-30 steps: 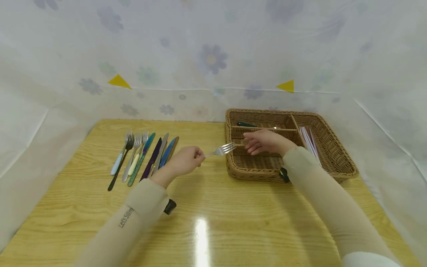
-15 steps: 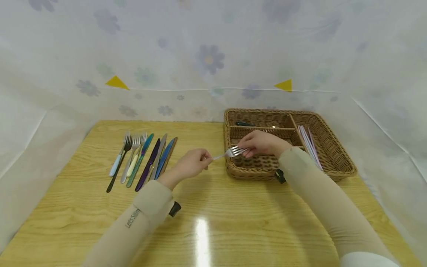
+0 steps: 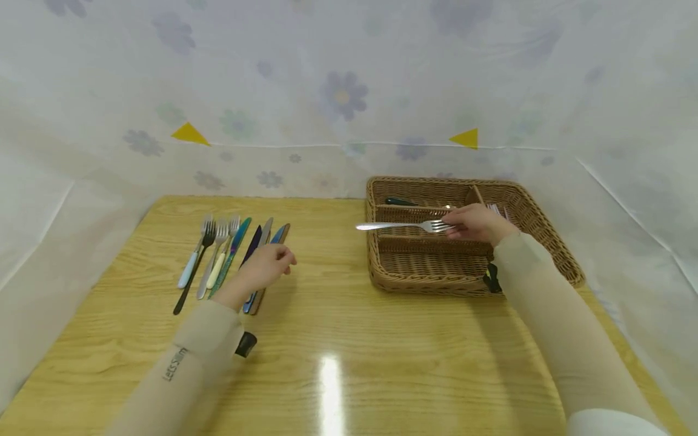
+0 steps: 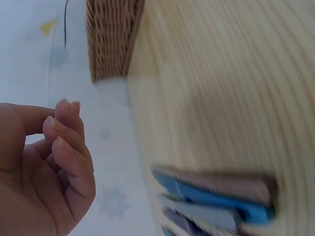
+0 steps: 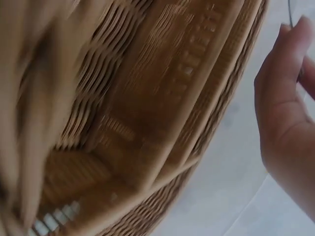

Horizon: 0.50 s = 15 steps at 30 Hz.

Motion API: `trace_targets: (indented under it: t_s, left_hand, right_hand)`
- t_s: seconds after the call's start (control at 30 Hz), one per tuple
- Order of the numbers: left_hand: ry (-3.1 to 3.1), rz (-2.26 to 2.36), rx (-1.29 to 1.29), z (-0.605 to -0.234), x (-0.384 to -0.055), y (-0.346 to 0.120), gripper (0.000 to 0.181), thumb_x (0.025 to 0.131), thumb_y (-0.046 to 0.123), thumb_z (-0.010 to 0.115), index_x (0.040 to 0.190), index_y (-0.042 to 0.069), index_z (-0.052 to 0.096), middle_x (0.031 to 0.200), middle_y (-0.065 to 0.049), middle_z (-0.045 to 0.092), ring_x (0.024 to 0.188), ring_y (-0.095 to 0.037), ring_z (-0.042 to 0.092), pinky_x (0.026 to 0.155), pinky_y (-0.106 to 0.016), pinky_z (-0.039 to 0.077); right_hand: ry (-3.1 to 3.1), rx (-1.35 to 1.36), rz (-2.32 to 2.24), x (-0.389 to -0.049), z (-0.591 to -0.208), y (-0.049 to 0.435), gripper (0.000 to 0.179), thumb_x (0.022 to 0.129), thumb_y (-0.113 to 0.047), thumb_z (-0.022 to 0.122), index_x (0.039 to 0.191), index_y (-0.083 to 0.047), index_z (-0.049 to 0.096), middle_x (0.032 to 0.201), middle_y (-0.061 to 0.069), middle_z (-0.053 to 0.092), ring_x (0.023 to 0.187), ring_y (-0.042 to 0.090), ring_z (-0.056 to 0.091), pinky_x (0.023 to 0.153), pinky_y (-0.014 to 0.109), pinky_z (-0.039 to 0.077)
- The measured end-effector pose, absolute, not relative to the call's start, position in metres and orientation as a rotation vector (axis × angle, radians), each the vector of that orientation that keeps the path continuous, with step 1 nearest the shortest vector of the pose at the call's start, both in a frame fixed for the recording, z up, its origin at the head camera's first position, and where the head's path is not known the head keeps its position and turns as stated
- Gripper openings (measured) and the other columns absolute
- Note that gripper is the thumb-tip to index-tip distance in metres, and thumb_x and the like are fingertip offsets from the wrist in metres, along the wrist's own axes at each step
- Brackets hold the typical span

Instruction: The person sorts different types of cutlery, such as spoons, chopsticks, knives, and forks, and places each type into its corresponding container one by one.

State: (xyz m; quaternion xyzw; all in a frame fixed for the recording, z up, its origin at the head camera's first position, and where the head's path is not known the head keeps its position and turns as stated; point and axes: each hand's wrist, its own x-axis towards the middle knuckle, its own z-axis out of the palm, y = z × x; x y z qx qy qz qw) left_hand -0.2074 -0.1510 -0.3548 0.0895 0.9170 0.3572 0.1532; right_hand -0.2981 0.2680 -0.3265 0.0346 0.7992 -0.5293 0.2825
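Observation:
My right hand pinches a silver fork by its tine end above the wicker basket; the handle points left past the basket's rim. My left hand holds nothing, its fingers loosely bent, above the row of table knives. Beneath and beside it lie a brown-handled knife, a blue knife and a purple one, partly hidden by the hand. In the left wrist view the thumb and fingertips of the left hand come close together with nothing between them.
Several forks lie left of the knives, among them a black fork and a cream-handled fork. The basket has wooden dividers. A dark-handled utensil lies in its back compartment, and pale striped utensils sit in the right one.
The fork has passed from my left hand to my right hand, which has moved right with it. My left hand has let go and moved back left over the knives.

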Motion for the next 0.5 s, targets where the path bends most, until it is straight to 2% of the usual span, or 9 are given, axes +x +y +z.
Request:
trace_targets:
  t_s: [0.1, 0.17, 0.23, 0.3, 0.37, 0.43, 0.5]
  left_hand:
    - [2.644, 1.022, 0.196, -0.36, -0.208, -0.174, 0.033, 0.101, 0.017, 0.034, 0.098, -0.003, 0.06, 0.093, -0.019, 0.061, 0.052, -0.011, 0.034, 0.049, -0.026, 0.032]
    - [2.657, 1.009, 0.154, -0.362, -0.207, -0.189, 0.034, 0.101, 0.017, 0.033, 0.095, -0.004, 0.059, 0.095, -0.021, 0.061, 0.049, -0.009, 0.033, 0.047, -0.025, 0.032]
    - [2.675, 0.977, 0.094, -0.362, -0.206, -0.206, 0.036, 0.101, 0.018, 0.032, 0.099, -0.006, 0.059, 0.095, -0.021, 0.061, 0.048, -0.009, 0.033, 0.046, -0.025, 0.032]
    - [2.702, 0.93, 0.058, -0.363, -0.205, -0.223, 0.037, 0.1, 0.017, 0.031, 0.105, -0.007, 0.059, 0.091, -0.019, 0.061, 0.049, -0.01, 0.035, 0.048, -0.027, 0.033]
    - [2.718, 0.868, 0.001, -0.363, -0.204, -0.239, 0.036, 0.099, 0.017, 0.03, 0.096, -0.006, 0.057, 0.075, -0.014, 0.057, 0.049, -0.011, 0.032, 0.05, -0.028, 0.033]
    - [2.735, 0.815, -0.038, -0.363, -0.203, -0.251, 0.034, 0.098, 0.017, 0.03, 0.087, -0.002, 0.055, 0.073, -0.009, 0.055, 0.05, -0.012, 0.032, 0.051, -0.029, 0.033]
    - [2.742, 0.783, -0.057, -0.362, -0.202, -0.26, 0.031, 0.098, 0.017, 0.031, 0.077, 0.003, 0.049, 0.073, -0.01, 0.054, 0.05, -0.013, 0.033, 0.052, -0.029, 0.032]
  right_hand:
    - [2.154, 0.159, -1.444, -0.297, -0.327, 0.285, 0.054, 0.101, -0.015, 0.039, 0.143, 0.011, 0.02, 0.122, 0.009, 0.053, 0.075, 0.0, 0.06, 0.082, 0.022, 0.051]
    - [2.174, 0.219, -1.445, -0.297, -0.329, 0.294, 0.052, 0.1, -0.015, 0.04, 0.143, 0.01, 0.022, 0.095, -0.002, 0.057, 0.074, 0.0, 0.061, 0.08, 0.021, 0.052]
    - [2.171, 0.271, -1.455, -0.296, -0.33, 0.3, 0.048, 0.1, -0.014, 0.041, 0.14, 0.009, 0.028, 0.083, -0.006, 0.058, 0.072, 0.001, 0.062, 0.076, 0.02, 0.052]
    - [2.172, 0.312, -1.452, -0.296, -0.331, 0.303, 0.042, 0.099, -0.013, 0.042, 0.135, 0.007, 0.034, 0.079, -0.006, 0.059, 0.069, 0.002, 0.063, 0.074, 0.02, 0.053]
    - [2.172, 0.34, -1.452, -0.296, -0.33, 0.303, 0.036, 0.099, -0.013, 0.044, 0.129, 0.006, 0.04, 0.077, -0.005, 0.059, 0.068, 0.003, 0.063, 0.073, 0.02, 0.053]
    - [2.18, 0.354, -1.444, -0.296, -0.329, 0.302, 0.032, 0.098, -0.013, 0.045, 0.125, 0.004, 0.043, 0.075, -0.004, 0.06, 0.067, 0.003, 0.063, 0.072, 0.021, 0.054]
    - [2.187, 0.352, -1.438, -0.296, -0.327, 0.3, 0.027, 0.097, -0.012, 0.047, 0.12, 0.003, 0.046, 0.073, -0.004, 0.06, 0.065, 0.004, 0.063, 0.072, 0.021, 0.054]
